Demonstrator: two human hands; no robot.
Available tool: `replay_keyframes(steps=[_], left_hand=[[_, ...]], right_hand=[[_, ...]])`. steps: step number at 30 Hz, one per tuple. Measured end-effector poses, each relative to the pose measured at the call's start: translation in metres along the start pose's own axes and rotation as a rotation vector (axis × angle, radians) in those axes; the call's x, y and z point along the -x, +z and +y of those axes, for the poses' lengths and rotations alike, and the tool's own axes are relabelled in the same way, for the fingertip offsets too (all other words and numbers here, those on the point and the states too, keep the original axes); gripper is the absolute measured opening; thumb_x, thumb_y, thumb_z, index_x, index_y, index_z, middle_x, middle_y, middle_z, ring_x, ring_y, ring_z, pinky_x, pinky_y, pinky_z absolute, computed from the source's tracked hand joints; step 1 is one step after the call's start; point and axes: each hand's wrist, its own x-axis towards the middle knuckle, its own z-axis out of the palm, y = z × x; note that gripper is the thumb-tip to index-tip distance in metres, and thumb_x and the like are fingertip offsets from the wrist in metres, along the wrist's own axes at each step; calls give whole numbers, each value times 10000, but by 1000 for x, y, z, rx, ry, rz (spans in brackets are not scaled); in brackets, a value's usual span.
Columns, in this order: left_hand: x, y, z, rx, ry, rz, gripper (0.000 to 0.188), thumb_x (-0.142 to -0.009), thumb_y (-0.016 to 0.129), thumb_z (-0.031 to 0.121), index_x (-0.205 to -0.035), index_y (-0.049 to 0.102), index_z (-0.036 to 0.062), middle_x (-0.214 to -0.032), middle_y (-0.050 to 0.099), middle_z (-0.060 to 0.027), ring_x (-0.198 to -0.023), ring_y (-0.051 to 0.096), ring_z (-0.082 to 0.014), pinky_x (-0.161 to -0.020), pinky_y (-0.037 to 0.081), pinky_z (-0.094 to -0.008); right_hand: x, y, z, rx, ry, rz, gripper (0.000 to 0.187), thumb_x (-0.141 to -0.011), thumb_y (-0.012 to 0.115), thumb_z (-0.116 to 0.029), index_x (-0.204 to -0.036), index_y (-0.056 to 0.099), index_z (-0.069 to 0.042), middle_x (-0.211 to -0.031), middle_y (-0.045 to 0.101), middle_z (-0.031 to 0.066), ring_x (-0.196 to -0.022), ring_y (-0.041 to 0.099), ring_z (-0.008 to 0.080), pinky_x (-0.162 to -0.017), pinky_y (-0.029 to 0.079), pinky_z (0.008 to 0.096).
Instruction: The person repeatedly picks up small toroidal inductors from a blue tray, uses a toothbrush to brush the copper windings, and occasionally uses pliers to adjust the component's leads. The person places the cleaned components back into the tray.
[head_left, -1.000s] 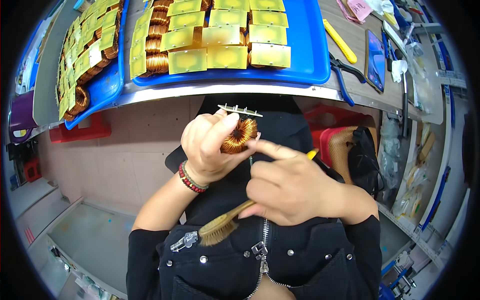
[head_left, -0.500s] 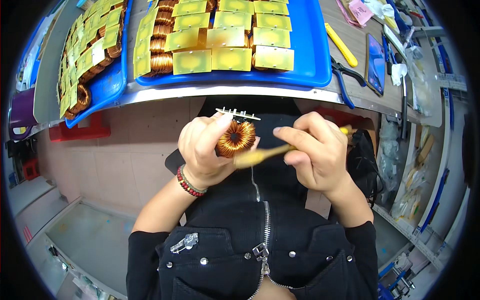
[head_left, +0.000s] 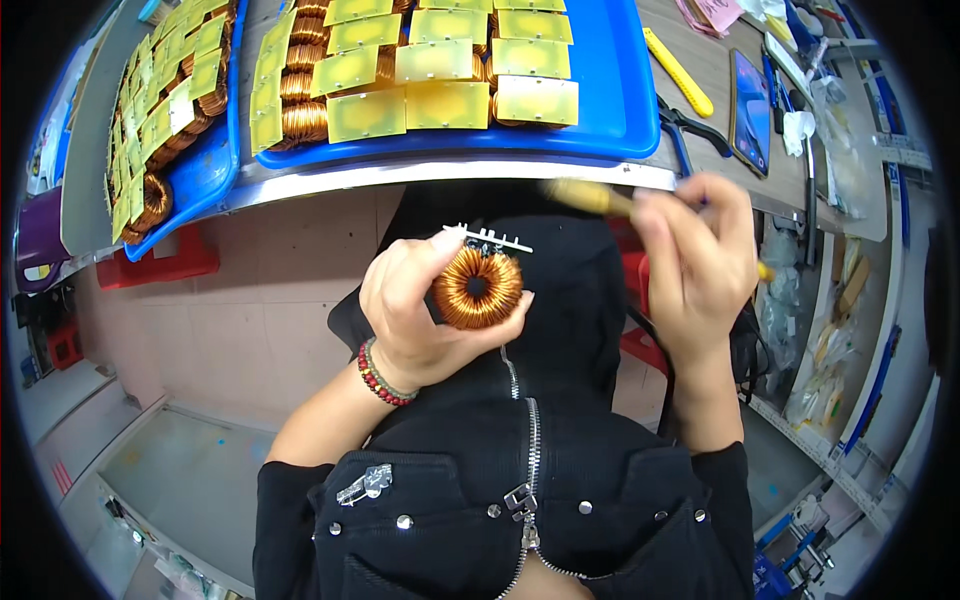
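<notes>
Landmark: the wide blue tray on the worktop, bearing rows of copper coils with yellow-green plates on top.

Left hand, on the person's side of the tray: grip closed around a copper-wound ring coil, thumb at the upper left, a fingertip showing at the right. Coil hole faces the camera. A pale plate with short pins sits at the coil's tray-facing side, seen nearly edge-on and slightly tilted; pins point away from the winding. Beaded bracelet on this wrist.

Right hand, near the tray's right front corner: grip holding a brush by its handle. Brush head points left, well apart from the coil. Motion blur; bristles cannot be made out.

Right of the tray: yellow cutter just beside it, then pliers and a phone. Left of the tray: second blue tray, similarly loaded.
</notes>
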Motion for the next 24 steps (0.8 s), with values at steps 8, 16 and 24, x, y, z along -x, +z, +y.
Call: replay_keyframes(steps=[8,16,24], left_hand=[[-9,-8,9,226,-192,-103,852,-551,860,172,-1205,347,-13,-892,547,-104,-709,572,-158,-623,486,-238],[-19,0,25,881,-745,-18,889,-604,804,51,-1282,232,-9,-878,536,-81,-797,580,-130,-743,475,-236],[-21,1,16,871,-1056,16,771,-666,709,317,-1282,338,38,-858,522,-42,-671,548,-90,-501,385,-150]], right_hand=[[12,4,21,-234,182,22,93,-818,610,-85,-835,685,-33,-846,536,73,-559,502,135,-534,417,241],[32,4,-17,-301,-99,-54,221,-728,677,15,-942,656,-35,-908,528,110,-676,562,167,-535,447,259],[41,-8,-6,-383,138,35,157,-816,596,1,-964,649,8,-978,478,116,-721,510,147,-627,429,239]])
